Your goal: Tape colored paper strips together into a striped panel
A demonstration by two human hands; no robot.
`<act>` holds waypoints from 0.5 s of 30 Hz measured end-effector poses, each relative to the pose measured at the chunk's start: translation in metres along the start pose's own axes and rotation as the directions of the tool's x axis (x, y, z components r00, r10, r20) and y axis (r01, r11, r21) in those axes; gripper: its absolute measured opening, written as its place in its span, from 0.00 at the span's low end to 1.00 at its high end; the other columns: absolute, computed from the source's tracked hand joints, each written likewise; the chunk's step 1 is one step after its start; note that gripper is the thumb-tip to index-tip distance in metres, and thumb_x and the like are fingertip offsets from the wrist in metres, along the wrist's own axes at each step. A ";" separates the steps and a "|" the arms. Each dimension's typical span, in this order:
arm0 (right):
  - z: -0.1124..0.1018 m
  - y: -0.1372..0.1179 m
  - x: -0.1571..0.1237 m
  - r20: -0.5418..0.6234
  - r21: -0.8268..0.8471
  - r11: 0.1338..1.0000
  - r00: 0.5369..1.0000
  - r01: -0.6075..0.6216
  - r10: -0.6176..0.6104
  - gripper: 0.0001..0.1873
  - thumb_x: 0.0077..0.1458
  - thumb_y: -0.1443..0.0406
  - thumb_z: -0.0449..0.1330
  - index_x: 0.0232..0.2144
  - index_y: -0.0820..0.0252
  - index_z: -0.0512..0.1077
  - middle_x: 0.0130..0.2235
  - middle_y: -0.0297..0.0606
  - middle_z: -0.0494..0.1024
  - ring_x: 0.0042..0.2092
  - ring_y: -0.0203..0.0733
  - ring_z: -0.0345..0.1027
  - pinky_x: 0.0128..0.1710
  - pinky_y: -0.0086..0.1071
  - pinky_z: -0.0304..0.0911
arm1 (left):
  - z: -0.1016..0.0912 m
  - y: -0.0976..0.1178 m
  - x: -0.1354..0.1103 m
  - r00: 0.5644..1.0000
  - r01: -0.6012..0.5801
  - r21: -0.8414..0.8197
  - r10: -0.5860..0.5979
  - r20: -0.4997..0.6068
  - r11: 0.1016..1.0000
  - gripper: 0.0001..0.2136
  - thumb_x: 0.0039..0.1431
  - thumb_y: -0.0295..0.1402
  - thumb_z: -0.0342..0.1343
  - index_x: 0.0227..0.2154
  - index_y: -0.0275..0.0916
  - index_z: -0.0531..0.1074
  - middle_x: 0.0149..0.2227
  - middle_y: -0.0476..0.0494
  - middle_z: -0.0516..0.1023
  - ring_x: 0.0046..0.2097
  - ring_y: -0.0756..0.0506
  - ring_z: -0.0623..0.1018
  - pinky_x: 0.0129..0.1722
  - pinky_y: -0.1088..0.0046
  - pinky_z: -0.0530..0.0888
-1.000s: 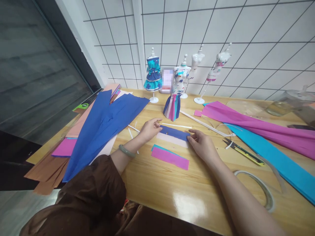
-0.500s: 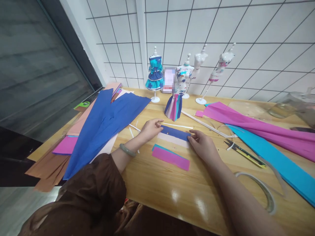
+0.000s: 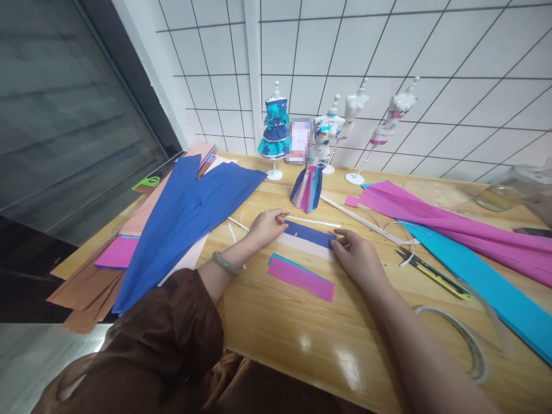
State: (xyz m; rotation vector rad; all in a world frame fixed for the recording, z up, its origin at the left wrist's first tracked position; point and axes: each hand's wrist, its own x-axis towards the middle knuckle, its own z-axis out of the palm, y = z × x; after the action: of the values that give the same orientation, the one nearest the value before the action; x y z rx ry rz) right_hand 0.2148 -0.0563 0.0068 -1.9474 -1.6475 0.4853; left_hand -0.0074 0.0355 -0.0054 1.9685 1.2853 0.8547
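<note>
A short strip of blue crepe paper lies across the wooden table, partly over a pale pink strip. My left hand pinches its left end with thumb and fingers. At the right end, my right hand has its thumb and fingers closed on the edge. A narrow white strip lies just behind the blue one. Closer to me, a magenta strip rests on a teal strip, touched by neither hand.
Dress forms stand at the back, one in a blue dress. A striped skirt sits before them. Large blue crepe paper is left; magenta and turquoise sheets, a yellow-black cutter and tape roll are right.
The view has shifted slightly, so everything sits a little further right. Both hands keep their hold on the blue strip, with no clear movement over the table.
</note>
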 end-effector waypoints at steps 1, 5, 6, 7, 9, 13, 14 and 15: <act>0.000 0.000 0.000 0.000 0.000 1.000 1.000 0.001 -0.001 0.19 0.51 0.62 0.53 0.46 0.60 0.69 0.32 0.37 0.77 0.31 0.40 0.69 0.32 0.31 0.59 | 0.001 -0.001 0.000 1.000 0.000 0.005 0.000 -0.004 1.000 0.17 0.47 0.30 0.57 0.43 0.37 0.72 0.30 0.49 0.74 0.31 0.51 0.71 0.32 0.77 0.68; 0.001 0.001 0.001 0.000 0.000 1.000 1.000 0.007 -0.007 0.19 0.51 0.62 0.53 0.46 0.60 0.69 0.31 0.38 0.77 0.30 0.40 0.69 0.31 0.31 0.60 | 0.003 -0.003 0.001 1.000 -0.002 0.020 0.002 -0.014 1.000 0.17 0.47 0.30 0.57 0.42 0.38 0.73 0.30 0.49 0.74 0.31 0.51 0.72 0.31 0.77 0.68; 0.001 0.001 0.001 -0.001 -0.001 1.000 1.000 0.009 -0.009 0.19 0.51 0.62 0.53 0.46 0.60 0.69 0.32 0.38 0.77 0.30 0.40 0.69 0.31 0.31 0.60 | 0.003 -0.004 0.001 1.000 -0.002 0.023 0.002 -0.015 1.000 0.16 0.47 0.31 0.57 0.42 0.38 0.73 0.30 0.49 0.74 0.31 0.51 0.72 0.31 0.77 0.68; 0.001 0.001 0.001 -0.002 -0.001 1.000 1.000 0.011 -0.011 0.19 0.51 0.62 0.53 0.46 0.60 0.69 0.32 0.38 0.77 0.30 0.40 0.69 0.31 0.31 0.60 | 0.004 -0.005 0.002 1.000 -0.002 0.026 0.002 -0.017 1.000 0.16 0.47 0.31 0.57 0.42 0.38 0.73 0.30 0.49 0.74 0.31 0.51 0.72 0.31 0.78 0.68; 0.001 0.002 0.001 -0.005 -0.003 1.000 1.000 0.013 -0.013 0.19 0.51 0.63 0.53 0.46 0.60 0.69 0.31 0.38 0.77 0.30 0.39 0.70 0.31 0.31 0.60 | 0.005 -0.006 0.002 1.000 0.000 0.030 0.001 -0.023 1.000 0.16 0.47 0.31 0.57 0.42 0.39 0.73 0.30 0.49 0.75 0.32 0.51 0.72 0.30 0.78 0.68; 0.002 0.002 0.001 -0.011 -0.007 1.000 1.000 0.014 -0.014 0.18 0.51 0.63 0.54 0.46 0.59 0.69 0.31 0.37 0.77 0.30 0.39 0.70 0.31 0.31 0.60 | 0.005 -0.006 0.002 0.999 -0.001 0.037 0.002 -0.033 0.999 0.16 0.47 0.30 0.57 0.42 0.39 0.73 0.30 0.49 0.75 0.32 0.51 0.72 0.30 0.79 0.68; 0.002 0.002 0.001 -0.012 -0.007 1.000 1.000 0.014 -0.014 0.18 0.51 0.63 0.54 0.46 0.60 0.69 0.31 0.37 0.77 0.30 0.39 0.70 0.31 0.31 0.60 | 0.005 -0.006 0.002 0.999 -0.003 0.038 0.004 -0.033 0.999 0.16 0.46 0.30 0.57 0.42 0.39 0.73 0.30 0.49 0.75 0.31 0.51 0.72 0.30 0.79 0.68; 0.002 0.002 0.001 -0.014 -0.008 1.000 1.000 0.015 -0.015 0.18 0.51 0.63 0.54 0.46 0.60 0.69 0.31 0.37 0.77 0.30 0.39 0.70 0.31 0.31 0.60 | 0.005 -0.006 0.002 0.999 -0.005 0.039 0.006 -0.032 0.999 0.16 0.46 0.30 0.57 0.42 0.39 0.73 0.31 0.49 0.75 0.31 0.52 0.72 0.30 0.79 0.68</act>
State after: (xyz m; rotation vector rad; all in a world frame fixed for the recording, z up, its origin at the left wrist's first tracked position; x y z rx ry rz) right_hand 0.2155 -0.0550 0.0046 -1.9382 -1.6569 0.4592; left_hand -0.0061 0.0383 -0.0133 1.9968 1.3245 0.8741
